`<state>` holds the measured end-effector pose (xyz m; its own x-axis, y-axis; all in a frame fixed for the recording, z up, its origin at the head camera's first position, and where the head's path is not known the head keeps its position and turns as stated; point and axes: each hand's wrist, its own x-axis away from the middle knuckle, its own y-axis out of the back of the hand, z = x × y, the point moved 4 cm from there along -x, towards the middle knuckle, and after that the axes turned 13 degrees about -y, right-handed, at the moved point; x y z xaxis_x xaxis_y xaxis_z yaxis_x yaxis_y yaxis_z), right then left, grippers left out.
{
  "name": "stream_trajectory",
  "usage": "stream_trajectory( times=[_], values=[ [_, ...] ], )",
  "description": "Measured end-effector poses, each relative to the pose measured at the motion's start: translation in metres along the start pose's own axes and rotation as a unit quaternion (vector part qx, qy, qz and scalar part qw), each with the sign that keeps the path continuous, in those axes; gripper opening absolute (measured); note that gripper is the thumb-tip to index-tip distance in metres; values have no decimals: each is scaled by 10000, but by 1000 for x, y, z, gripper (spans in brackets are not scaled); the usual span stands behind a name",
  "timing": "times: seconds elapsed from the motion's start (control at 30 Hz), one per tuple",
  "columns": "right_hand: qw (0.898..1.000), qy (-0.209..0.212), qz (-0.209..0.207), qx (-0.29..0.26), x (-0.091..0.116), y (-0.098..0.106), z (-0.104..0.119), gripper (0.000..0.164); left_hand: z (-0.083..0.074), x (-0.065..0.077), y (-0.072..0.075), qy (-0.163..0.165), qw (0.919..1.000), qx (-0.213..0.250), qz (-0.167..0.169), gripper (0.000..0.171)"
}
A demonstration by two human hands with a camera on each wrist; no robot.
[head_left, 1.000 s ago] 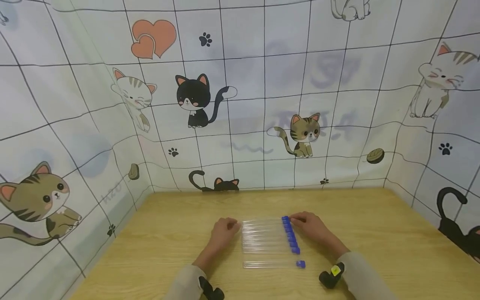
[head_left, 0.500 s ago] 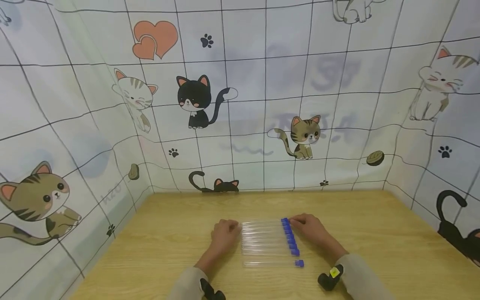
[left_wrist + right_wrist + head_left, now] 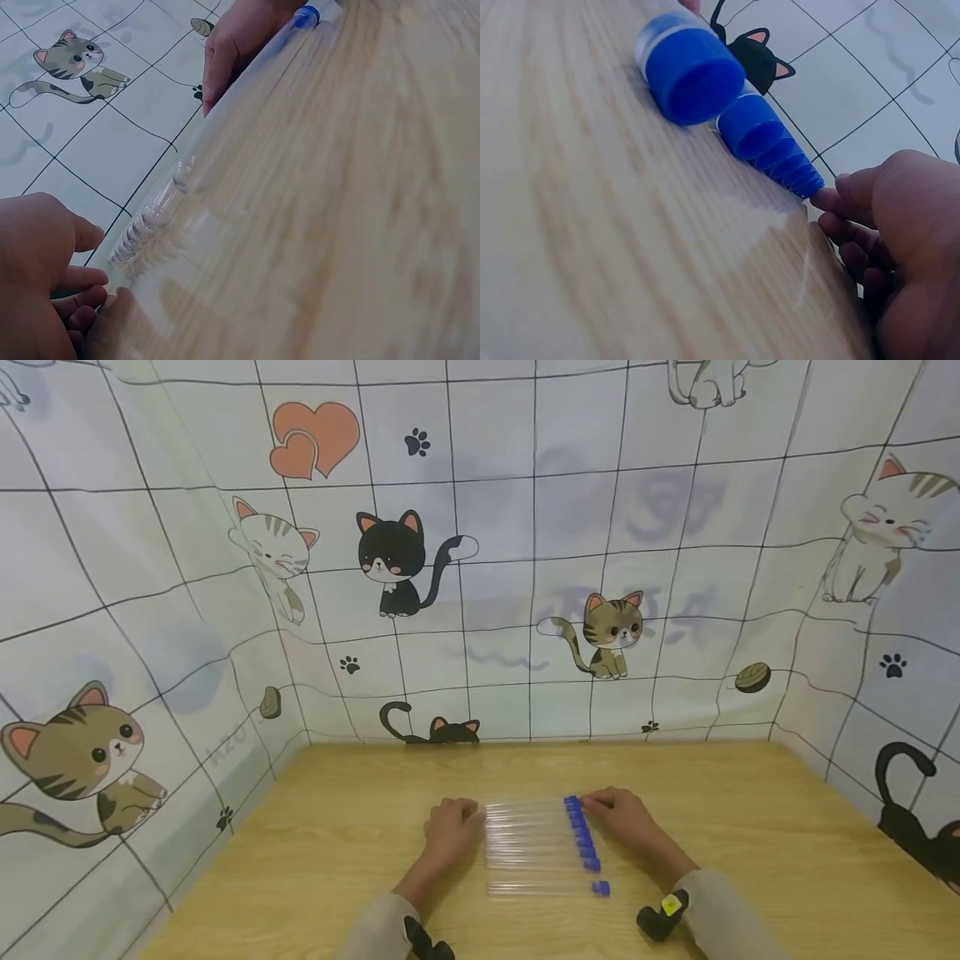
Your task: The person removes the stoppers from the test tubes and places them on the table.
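Observation:
Several clear test tubes [image 3: 517, 835] with blue caps [image 3: 581, 835] lie side by side on the wooden table. One more test tube [image 3: 536, 888] lies parallel to them, a little nearer the person. At the rounded ends of the far tubes is my left hand [image 3: 452, 828], its thumb and index fingertips [image 3: 94, 277] right beside the row's end and parted. My right hand [image 3: 626, 814] is at the farthest blue cap; its index fingertip [image 3: 817, 198] touches that cap, with the thumb just above. The other fingers of both hands are bent loosely beneath.
A white cloth with a black grid and printed cats [image 3: 390, 560] hangs behind and on both sides of the wooden table [image 3: 337, 793]. Black wrist cameras [image 3: 660, 920] sit on both sleeves. The table's far edge runs along the cloth.
The whole head view shifts very slightly. Both hands and the test tubes keep their places relative to each other.

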<state>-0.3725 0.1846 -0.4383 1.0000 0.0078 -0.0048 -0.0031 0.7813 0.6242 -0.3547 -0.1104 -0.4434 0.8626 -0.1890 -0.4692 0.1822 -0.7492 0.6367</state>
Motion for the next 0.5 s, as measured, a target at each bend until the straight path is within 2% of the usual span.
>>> stream_trajectory(
  times=[0.2,0.5],
  values=[
    [9992,-323,82,-212,-1,-1,-3,29,-1,2,-1,-10,10000,-23,72,33],
    [9992,-340,82,-186,-2,-3,-4,29,-4,2,-1,-49,9997,-136,198,31]
  ],
)
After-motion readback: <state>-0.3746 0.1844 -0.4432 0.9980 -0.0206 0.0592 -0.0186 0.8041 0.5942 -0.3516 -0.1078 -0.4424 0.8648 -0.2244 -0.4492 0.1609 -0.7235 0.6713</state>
